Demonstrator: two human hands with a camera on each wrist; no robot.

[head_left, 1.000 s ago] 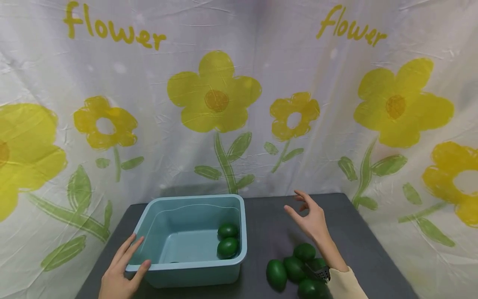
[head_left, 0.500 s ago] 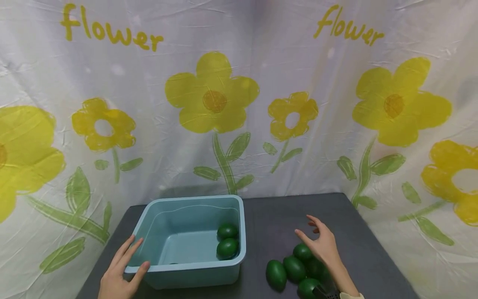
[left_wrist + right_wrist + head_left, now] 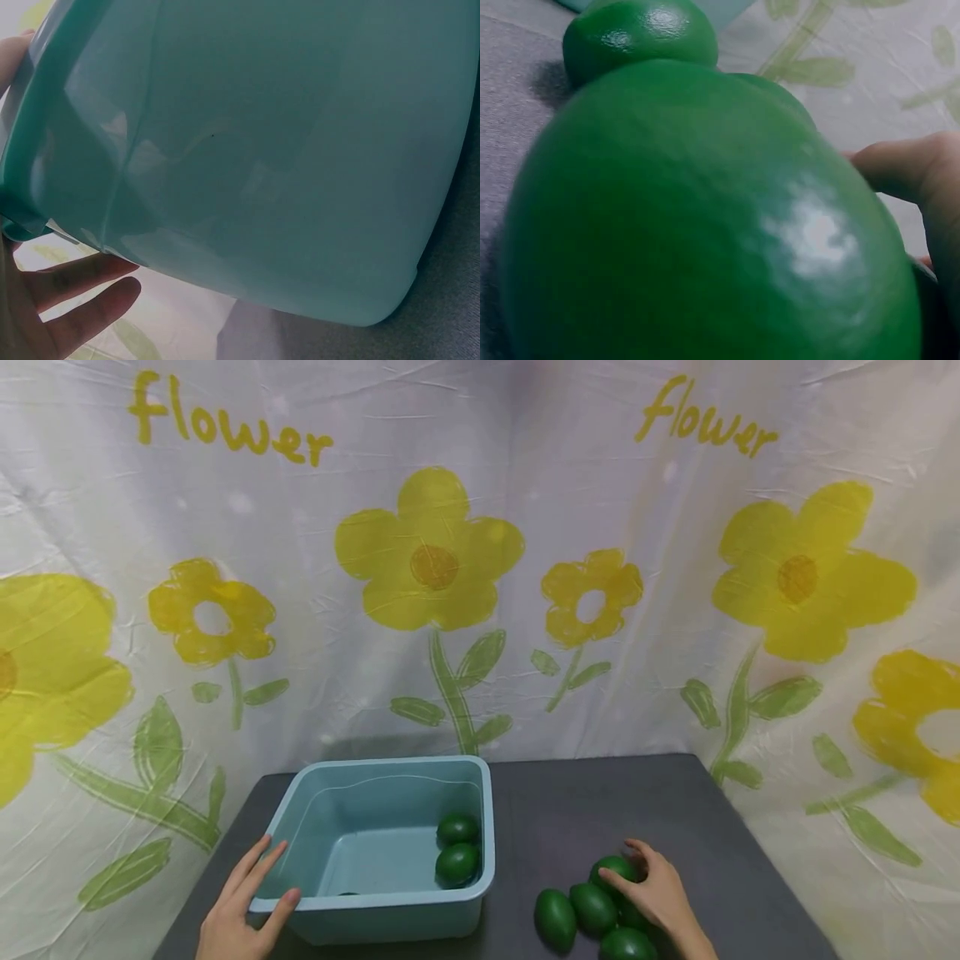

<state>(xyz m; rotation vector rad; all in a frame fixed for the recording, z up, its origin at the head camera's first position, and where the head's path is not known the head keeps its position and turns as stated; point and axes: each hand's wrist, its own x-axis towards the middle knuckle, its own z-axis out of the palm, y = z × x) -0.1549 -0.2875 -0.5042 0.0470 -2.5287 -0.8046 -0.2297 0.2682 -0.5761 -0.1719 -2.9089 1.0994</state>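
My left hand (image 3: 238,902) rests on the near left corner of a light blue plastic tub (image 3: 397,902), its fingers extended over the rim; the left wrist view shows two fingers (image 3: 94,311) beyond the tub wall. Two glossy dark green, egg-shaped fruits (image 3: 457,865) lie inside against the tub's right wall, and a dark sliver shows just over the near rim. My right hand (image 3: 660,893) has thumb and fingers curved around the farthest green fruit (image 3: 611,867) of a cluster on the table. Another green fruit (image 3: 705,217) fills the right wrist view, with the right thumb (image 3: 900,169) behind it.
Several more green fruits (image 3: 555,920) sit close together under and left of the right hand. The dark grey table (image 3: 555,810) ends against a white curtain (image 3: 480,677) printed with yellow flowers, which also hangs along both sides.
The right hand has come down and toward me from above the table behind the cluster to the farthest fruit. The left hand, tub and fruits keep their places.
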